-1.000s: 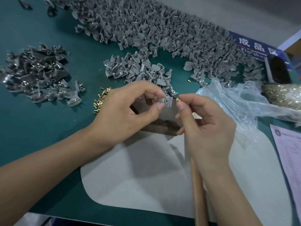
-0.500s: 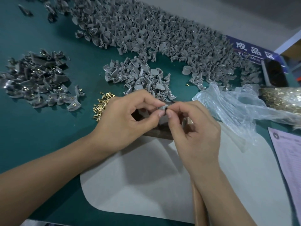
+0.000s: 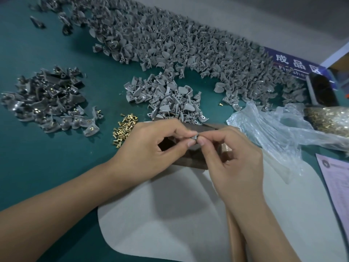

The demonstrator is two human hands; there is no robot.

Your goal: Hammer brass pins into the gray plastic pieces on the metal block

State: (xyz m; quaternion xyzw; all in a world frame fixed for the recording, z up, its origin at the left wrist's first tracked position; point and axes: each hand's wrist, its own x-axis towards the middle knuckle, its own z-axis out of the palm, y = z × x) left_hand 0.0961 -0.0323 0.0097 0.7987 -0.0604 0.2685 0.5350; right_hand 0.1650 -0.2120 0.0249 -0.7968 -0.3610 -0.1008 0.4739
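- Right hand (image 3: 234,159) had closed in from a second earlier; its fingertips now met the left hand (image 3: 151,148) at the gray piece (image 3: 194,138).
- Both hands pinched that piece together, just above the metal block (image 3: 190,157).
- I could no longer see the pin; I judged it seated in the hole.
- Hammer handle (image 3: 233,235) lay under my right wrist, so hammering was not yet begun.
- Loose brass pins (image 3: 124,127) sat left of the block.

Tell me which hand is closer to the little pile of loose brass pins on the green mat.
Left. The left hand lies just right of the loose brass pins, its knuckles almost beside them. The right hand is farther right, beyond the left hand.
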